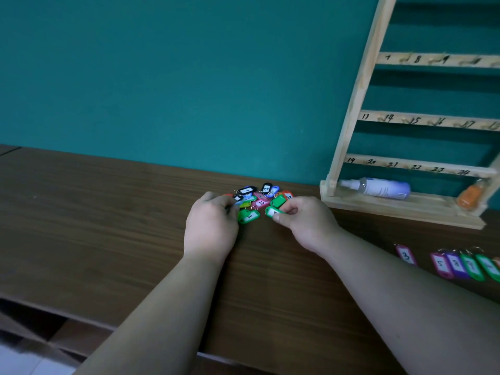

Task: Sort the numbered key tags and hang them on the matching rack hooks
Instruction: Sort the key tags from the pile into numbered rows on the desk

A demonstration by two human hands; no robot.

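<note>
Brown table [108, 212]: tags [259, 197] lie heaped just beyond the 2 hands, rack [351, 109] off to the right. Right hand [305, 223] pinches a green tag [272, 211]; left hand [211, 226] curls into the heap, hold unclear. Likely light, stiff, slick plastic; pinch the flat faces.

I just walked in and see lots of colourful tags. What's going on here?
A person is sorting a pile of numbered key tags on a wooden table. The right hand pinches a green tag; the left hand rests at the pile's edge. A row of tags lies off to the right. No tag hangs on the wooden rack hooks in view.
</note>
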